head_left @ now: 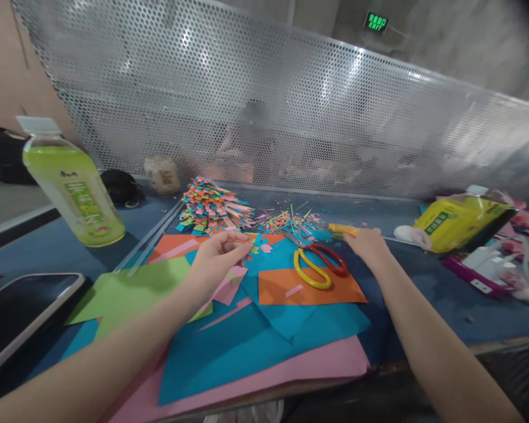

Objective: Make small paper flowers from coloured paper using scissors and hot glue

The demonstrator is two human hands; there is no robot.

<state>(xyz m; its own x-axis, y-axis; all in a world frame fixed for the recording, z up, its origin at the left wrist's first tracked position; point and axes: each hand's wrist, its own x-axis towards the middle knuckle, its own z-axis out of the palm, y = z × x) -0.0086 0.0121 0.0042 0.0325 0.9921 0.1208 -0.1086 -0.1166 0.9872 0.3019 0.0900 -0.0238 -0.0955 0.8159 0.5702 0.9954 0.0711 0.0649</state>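
My left hand (224,252) is closed in a pinch on small colored paper pieces (259,242) above the stacked sheets. Farther right, my right hand (367,242) is wrapped round the yellow handle of a tool (344,229), whose thin tip points left. Between the hands, scissors (317,264) with one yellow and one red loop lie on an orange sheet (275,288) and blue paper (229,346). Behind my left hand stands a cone-shaped pile of colorful paper strips (211,205). Loose paper scraps (286,220) are scattered beside it.
A green drink bottle (81,188) and a phone (26,317) are at the left. Green paper (136,294) lies near my left forearm. At the right are a yellow pouch (454,220) and a purple tray (476,279). A perforated metal panel (158,76) stands behind the table.
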